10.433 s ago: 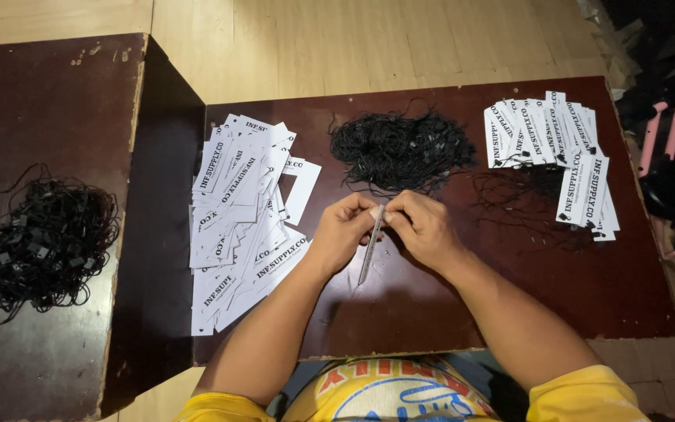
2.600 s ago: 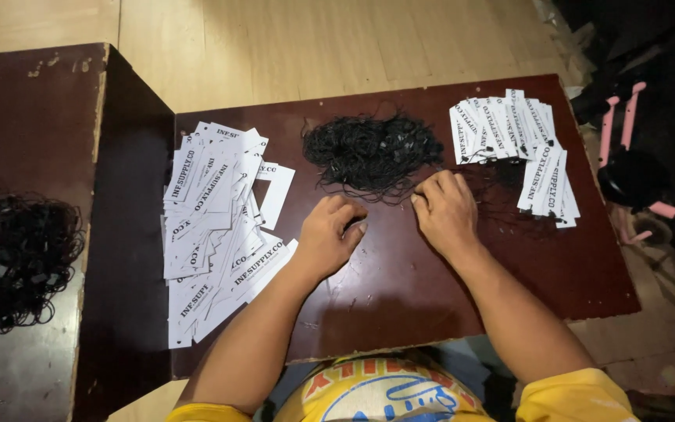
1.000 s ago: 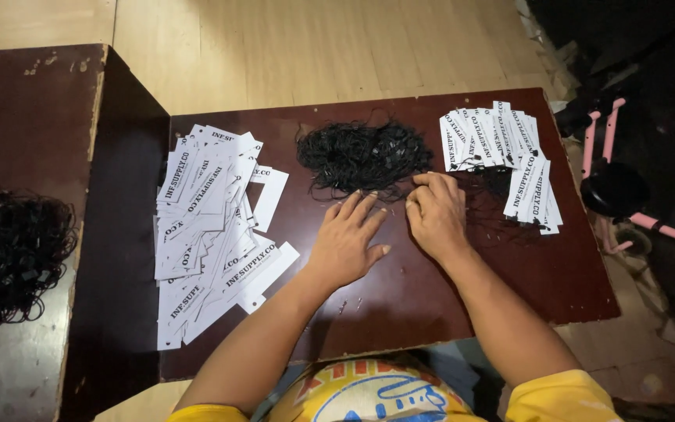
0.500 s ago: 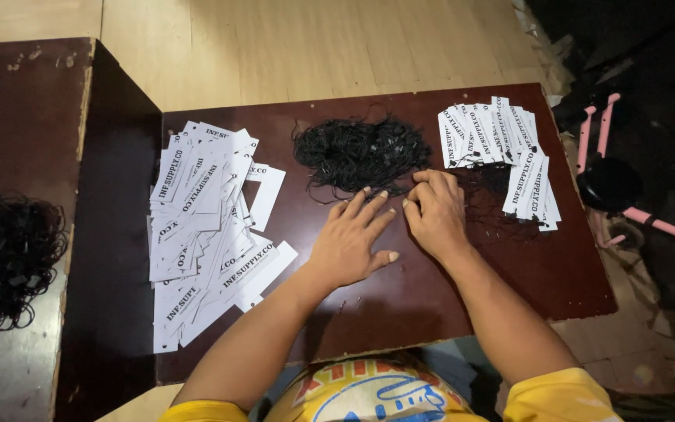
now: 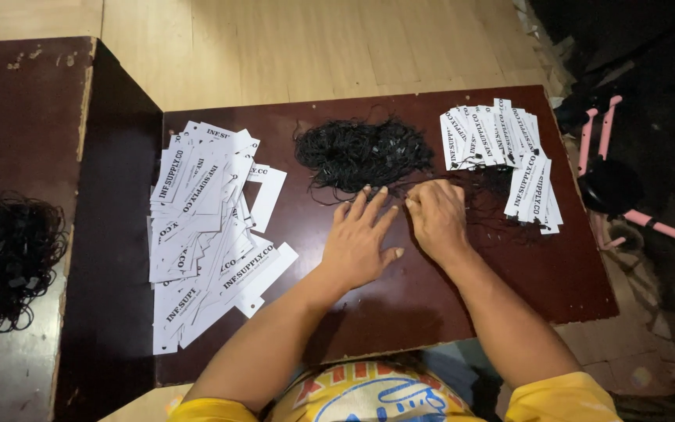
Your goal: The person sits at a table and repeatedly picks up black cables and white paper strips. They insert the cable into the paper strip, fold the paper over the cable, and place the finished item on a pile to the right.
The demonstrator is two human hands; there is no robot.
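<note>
both hands down at the string pile, nothing threaded yet

ten seconds back my hands were pinched together over a tag at the middle of the bench (image 5: 447,312); now that tag is gone from them. my left hand (image 5: 359,244) lies flat and spread wide, fingertips just touching the 6 o'clock edge of the black string pile (image 5: 362,152). my right hand (image 5: 437,219) is curled narrow at the pile's 5 o'clock corner, fingers bunched on loose strands; i cannot tell if a string is actually caught. the loose white tags (image 5: 205,227) sit at 9 o'clock of my left hand, the neat strung tags (image 5: 501,148) at 1 o'clock of my right. i judge i'm between pieces, picking out a fresh string.
</note>
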